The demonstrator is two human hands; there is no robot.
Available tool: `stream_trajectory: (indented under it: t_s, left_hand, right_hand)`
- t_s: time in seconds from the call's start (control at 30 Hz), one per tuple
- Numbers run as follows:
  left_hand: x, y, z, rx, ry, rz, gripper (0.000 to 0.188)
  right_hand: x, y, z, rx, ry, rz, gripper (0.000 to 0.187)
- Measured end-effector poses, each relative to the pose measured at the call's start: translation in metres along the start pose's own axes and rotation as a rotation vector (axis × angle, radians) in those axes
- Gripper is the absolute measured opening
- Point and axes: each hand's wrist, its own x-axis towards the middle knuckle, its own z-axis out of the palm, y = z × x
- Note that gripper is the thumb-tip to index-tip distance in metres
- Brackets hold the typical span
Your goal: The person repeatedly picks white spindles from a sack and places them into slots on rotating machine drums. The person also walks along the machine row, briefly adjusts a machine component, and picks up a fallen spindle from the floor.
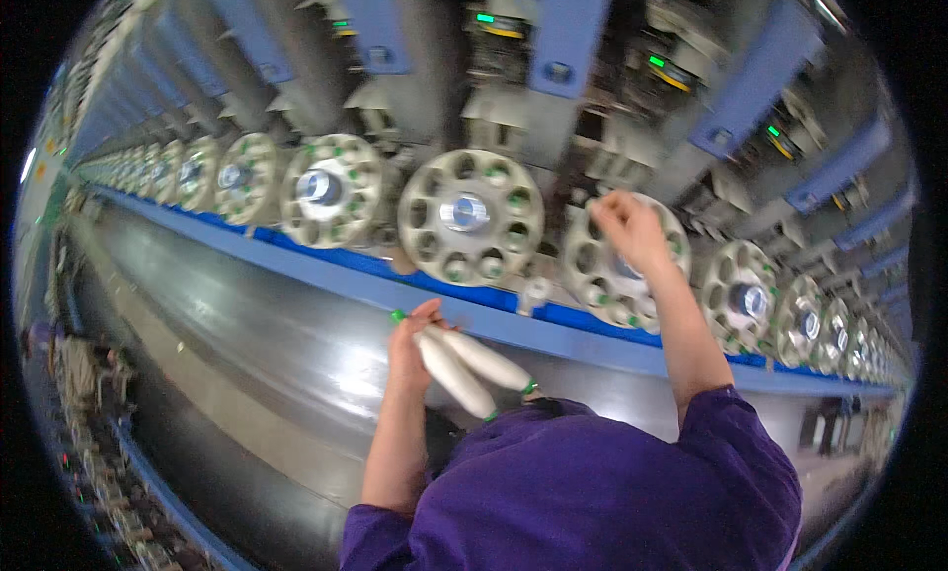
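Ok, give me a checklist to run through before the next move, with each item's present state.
1. Left hand gripping the two white bobbins: ok, both held together.
2. Right hand at the round holder: ok, at its upper-left part.
3. Whether the right hand grasps anything: cannot tell, too blurred.
4. Bobbins free of the purple shirt: cannot tell, their lower ends appear very near it.
5. Picture sharp around the right hand: not ok, blurred.

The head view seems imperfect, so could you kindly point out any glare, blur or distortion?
Head view: glare brightens the floor; the right hand and blue columns look soft, perhaps from motion; the blue rail bends with the fisheye, and the corners are black.
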Motion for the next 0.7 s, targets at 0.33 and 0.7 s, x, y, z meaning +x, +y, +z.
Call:
stream_trajectory:
  t_s: [0.33,0.7]
  left_hand:
    - [-0.045,0.254,-0.161,-0.044,0.192,0.599,0.048]
    - [0.008,0.483,-0.315,-0.328,0.241,0.82,0.036]
  right_hand:
    - [-0.052,-0.237,0.342,0.398,-0.987,-0.368,0.066]
    - [0.074,-0.433,0.548,0.021,-1.219,-0.365,0.041]
